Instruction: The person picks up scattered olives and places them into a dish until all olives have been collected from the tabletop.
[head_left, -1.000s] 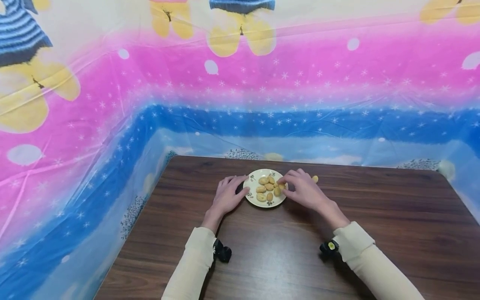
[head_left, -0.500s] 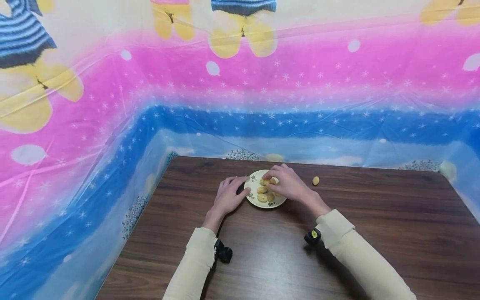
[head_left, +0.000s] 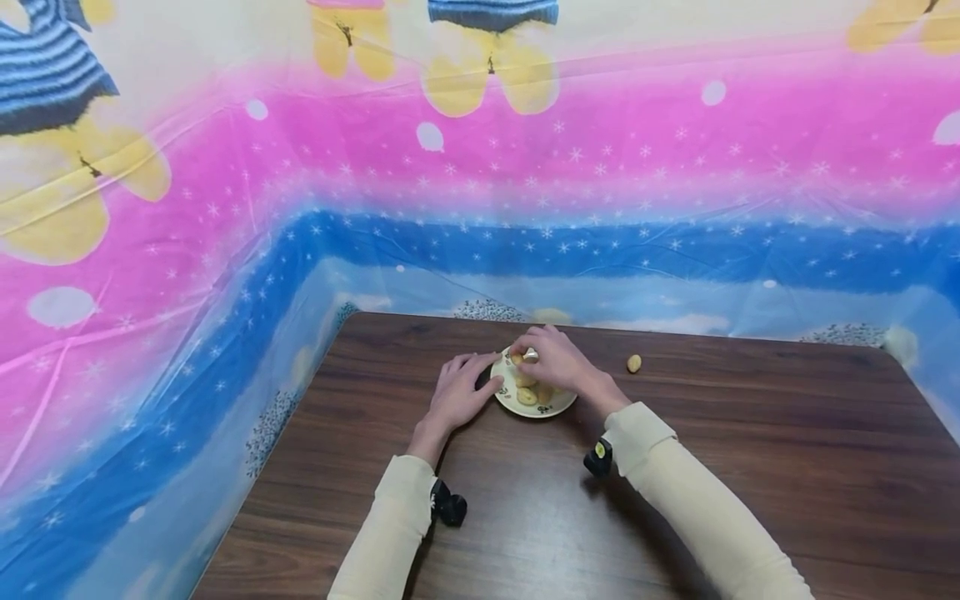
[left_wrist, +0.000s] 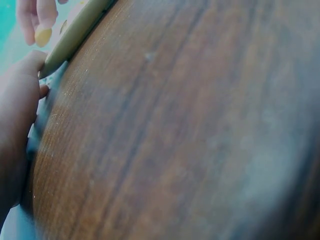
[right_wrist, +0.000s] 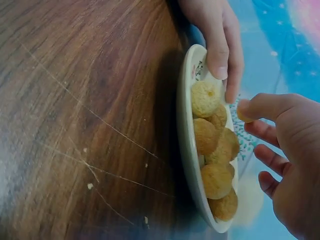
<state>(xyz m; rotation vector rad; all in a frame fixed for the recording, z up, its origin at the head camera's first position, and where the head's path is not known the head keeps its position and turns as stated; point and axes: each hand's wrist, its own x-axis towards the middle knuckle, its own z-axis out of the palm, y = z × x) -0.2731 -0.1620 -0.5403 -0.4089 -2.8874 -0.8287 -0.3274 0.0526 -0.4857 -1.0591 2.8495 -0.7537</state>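
A small cream plate (head_left: pixel 512 400) with dark printed marks holds several round golden biscuits (right_wrist: pixel 216 181). My left hand (head_left: pixel 459 393) grips its left edge, the thumb on the rim and other fingers beyond it. Above the far left part of the plate, my right hand (head_left: pixel 558 358) pinches one biscuit (left_wrist: pixel 43 37) between thumb and fingertip. The right wrist view shows that pinched biscuit mostly covered by the thumb, with the remaining fingers loosely bent. From the head view, the right hand hides much of the plate.
A single biscuit (head_left: pixel 633 363) lies on the dark wooden table (head_left: pixel 750 433), to the right of the plate. Small crumbs (right_wrist: pixel 90 186) dot the tabletop. A colourful printed cloth (head_left: pixel 600 250) hangs behind the table and along its left side.
My right hand has moved left from the plate's right edge across to its far left part, with a biscuit in its fingertips. The left hand has stayed at the rim.
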